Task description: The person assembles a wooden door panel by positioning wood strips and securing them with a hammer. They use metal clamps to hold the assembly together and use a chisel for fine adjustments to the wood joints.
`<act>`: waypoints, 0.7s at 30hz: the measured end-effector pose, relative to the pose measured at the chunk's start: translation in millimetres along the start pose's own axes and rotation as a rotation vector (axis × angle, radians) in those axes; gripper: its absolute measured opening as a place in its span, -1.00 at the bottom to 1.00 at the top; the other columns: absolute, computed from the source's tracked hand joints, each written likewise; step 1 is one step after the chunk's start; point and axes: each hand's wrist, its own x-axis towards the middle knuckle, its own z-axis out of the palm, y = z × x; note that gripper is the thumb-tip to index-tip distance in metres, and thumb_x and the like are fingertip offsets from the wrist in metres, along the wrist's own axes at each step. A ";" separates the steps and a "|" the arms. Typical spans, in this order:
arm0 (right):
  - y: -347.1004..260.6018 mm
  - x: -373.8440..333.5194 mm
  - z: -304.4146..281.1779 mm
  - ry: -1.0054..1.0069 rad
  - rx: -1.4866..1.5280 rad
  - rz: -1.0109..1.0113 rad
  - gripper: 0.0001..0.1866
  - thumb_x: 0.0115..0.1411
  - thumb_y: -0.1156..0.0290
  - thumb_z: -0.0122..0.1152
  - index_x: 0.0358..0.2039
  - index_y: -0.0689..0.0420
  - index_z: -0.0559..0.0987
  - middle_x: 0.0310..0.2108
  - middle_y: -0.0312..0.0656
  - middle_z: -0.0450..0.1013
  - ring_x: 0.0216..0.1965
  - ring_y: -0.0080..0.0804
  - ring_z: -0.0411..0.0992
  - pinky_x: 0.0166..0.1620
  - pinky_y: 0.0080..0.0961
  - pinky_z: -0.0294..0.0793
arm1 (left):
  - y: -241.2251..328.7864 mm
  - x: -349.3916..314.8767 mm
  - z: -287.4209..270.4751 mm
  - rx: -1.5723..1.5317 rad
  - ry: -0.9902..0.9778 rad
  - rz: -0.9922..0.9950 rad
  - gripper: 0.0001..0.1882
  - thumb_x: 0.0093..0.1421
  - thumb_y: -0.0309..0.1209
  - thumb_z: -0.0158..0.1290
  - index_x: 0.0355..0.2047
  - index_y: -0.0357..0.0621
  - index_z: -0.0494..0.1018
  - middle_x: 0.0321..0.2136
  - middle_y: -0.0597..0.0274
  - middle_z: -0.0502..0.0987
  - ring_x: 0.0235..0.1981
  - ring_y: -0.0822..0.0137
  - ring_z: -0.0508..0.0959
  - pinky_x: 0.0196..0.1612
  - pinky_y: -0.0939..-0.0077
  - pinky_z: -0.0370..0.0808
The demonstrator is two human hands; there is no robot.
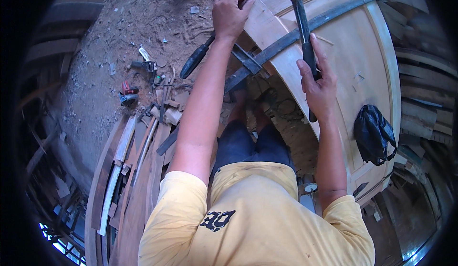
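Observation:
My right hand (320, 87) is wrapped round the black handle of a claw hammer (301, 25), its head raised at the far end. Below it lies a pale wooden panelled door (343, 41), crossed by a long grey metal bar clamp (329, 20). At the door's far left edge, the fingers of my left hand (231, 13) are pinched together; whatever is between them is too small to make out. A black clamp handle (195, 61) sticks out beside my left wrist. A few small nails (359, 78) lie on the door.
A black plastic bag (374, 135) rests on the door's near right part. Long boards (119, 170) are piled at the left. A red and grey tool (128, 94) and scraps lie on the dirt floor (157, 22). More stacked wood (424, 94) stands at the right.

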 end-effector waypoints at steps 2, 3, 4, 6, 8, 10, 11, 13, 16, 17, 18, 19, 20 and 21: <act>-4.6 1.0 0.0 -0.010 0.030 0.081 -0.35 0.35 0.45 0.39 0.43 -0.02 0.45 -0.26 -0.34 0.53 -0.32 -0.63 0.38 -0.22 -0.61 0.47 | -3.4 -0.9 -2.3 0.053 -0.006 0.057 -0.79 0.18 -0.34 0.30 -0.16 0.05 0.63 -0.27 0.30 0.74 -0.13 0.16 0.69 0.02 0.22 0.55; -6.6 1.0 -0.4 -0.010 0.030 0.082 -0.35 0.35 0.45 0.39 0.43 -0.02 0.45 -0.26 -0.34 0.53 -0.32 -0.63 0.38 -0.22 -0.61 0.47 | 0.6 1.1 -4.2 0.102 -0.013 0.122 -0.72 0.18 -0.41 0.26 -0.08 0.02 0.59 -0.25 0.29 0.74 -0.11 0.18 0.70 0.01 0.24 0.56; -8.0 1.2 -0.3 -0.006 0.003 0.078 -0.35 0.35 0.45 0.39 0.43 -0.02 0.45 -0.24 -0.33 0.54 -0.31 -0.62 0.40 -0.21 -0.60 0.48 | 4.6 3.2 -5.6 0.102 -0.014 0.122 -0.72 0.18 -0.41 0.26 -0.08 0.02 0.59 -0.25 0.29 0.74 -0.11 0.18 0.70 0.01 0.24 0.56; -6.5 1.6 1.1 -0.002 -0.021 0.075 -0.35 0.35 0.44 0.39 0.43 -0.02 0.45 -0.23 -0.32 0.56 -0.30 -0.61 0.41 -0.21 -0.58 0.50 | 10.3 6.1 -7.7 0.017 -0.114 -0.048 -0.80 0.20 -0.42 0.23 -0.17 -0.19 0.61 -0.23 -0.04 0.67 -0.14 -0.07 0.66 -0.05 0.11 0.58; -3.4 3.3 3.3 0.005 -0.039 -0.006 -0.36 0.35 0.44 0.39 0.42 -0.02 0.46 -0.21 -0.29 0.58 -0.29 -0.58 0.43 -0.18 -0.55 0.51 | 10.3 7.3 -7.7 0.017 -0.085 -0.055 -0.81 0.21 -0.37 0.26 -0.19 -0.16 0.65 -0.25 -0.01 0.68 -0.15 -0.05 0.67 -0.05 0.12 0.58; -3.6 3.6 3.8 -0.005 -0.049 -0.026 -0.37 0.35 0.43 0.39 0.41 0.00 0.47 -0.15 -0.23 0.61 -0.23 -0.56 0.47 -0.13 -0.52 0.54 | 10.1 6.7 -7.3 0.013 -0.062 -0.066 -0.81 0.23 -0.32 0.30 -0.21 -0.14 0.68 -0.28 0.02 0.69 -0.16 -0.02 0.68 -0.05 0.14 0.59; -3.2 4.0 4.3 -0.012 -0.050 -0.020 -0.37 0.35 0.43 0.40 0.41 0.00 0.47 -0.12 -0.21 0.62 -0.21 -0.55 0.48 -0.11 -0.51 0.55 | 9.5 6.8 -7.0 -0.012 -0.044 -0.070 -0.80 0.24 -0.33 0.29 -0.19 -0.14 0.68 -0.26 0.01 0.69 -0.17 -0.01 0.68 -0.06 0.16 0.59; -0.4 5.0 6.2 -0.011 -0.038 -0.052 -0.37 0.34 0.44 0.40 0.41 0.01 0.47 -0.04 -0.15 0.64 -0.15 -0.55 0.51 -0.04 -0.49 0.56 | 9.6 6.5 -6.9 -0.036 -0.034 -0.078 -0.80 0.25 -0.34 0.27 -0.17 -0.15 0.69 -0.25 0.00 0.70 -0.18 0.00 0.69 -0.07 0.18 0.59; 3.3 7.4 8.2 -0.006 -0.019 -0.090 -0.36 0.34 0.44 0.40 0.41 0.03 0.46 0.07 -0.10 0.64 -0.08 -0.54 0.54 0.03 -0.47 0.56 | 8.3 6.6 -7.8 -0.073 -0.046 -0.077 -0.80 0.26 -0.33 0.27 -0.17 -0.16 0.69 -0.26 0.00 0.70 -0.19 0.03 0.70 -0.09 0.21 0.60; 4.7 7.9 8.8 -0.007 -0.016 -0.092 -0.36 0.33 0.45 0.40 0.41 0.04 0.46 0.09 -0.10 0.63 -0.06 -0.54 0.54 0.04 -0.46 0.56 | 8.8 5.7 -7.0 -0.081 -0.046 -0.088 -0.80 0.26 -0.33 0.28 -0.18 -0.16 0.69 -0.27 0.00 0.70 -0.21 0.04 0.70 -0.10 0.21 0.60; 5.8 8.5 9.7 -0.009 -0.012 -0.095 -0.36 0.33 0.45 0.40 0.41 0.04 0.46 0.12 -0.09 0.63 -0.04 -0.54 0.55 0.06 -0.46 0.56 | 8.0 5.4 -6.9 -0.086 -0.044 -0.097 -0.80 0.26 -0.33 0.28 -0.20 -0.17 0.69 -0.27 -0.01 0.70 -0.22 0.05 0.71 -0.11 0.22 0.60; 7.3 9.2 10.3 -0.008 -0.009 -0.098 -0.36 0.33 0.45 0.40 0.41 0.04 0.47 0.11 -0.10 0.63 -0.06 -0.55 0.55 0.05 -0.46 0.56 | 6.9 5.4 -7.4 -0.082 -0.045 -0.098 -0.80 0.26 -0.33 0.28 -0.20 -0.17 0.69 -0.27 -0.01 0.70 -0.22 0.05 0.71 -0.11 0.22 0.60; 6.6 9.2 11.0 -0.008 -0.007 -0.100 -0.37 0.33 0.46 0.40 0.41 0.04 0.47 0.11 -0.10 0.63 -0.06 -0.55 0.55 0.05 -0.46 0.57 | 5.9 5.6 -8.2 -0.065 -0.047 -0.098 -0.80 0.25 -0.33 0.28 -0.20 -0.18 0.69 -0.27 0.00 0.70 -0.22 0.05 0.71 -0.12 0.22 0.61; 6.8 9.3 10.7 -0.007 -0.007 -0.100 -0.37 0.33 0.46 0.40 0.40 0.03 0.47 0.11 -0.10 0.63 -0.07 -0.55 0.55 0.04 -0.47 0.57 | 6.6 5.5 -7.4 -0.053 -0.048 -0.099 -0.80 0.25 -0.33 0.29 -0.20 -0.18 0.69 -0.27 0.00 0.70 -0.22 0.06 0.71 -0.12 0.22 0.61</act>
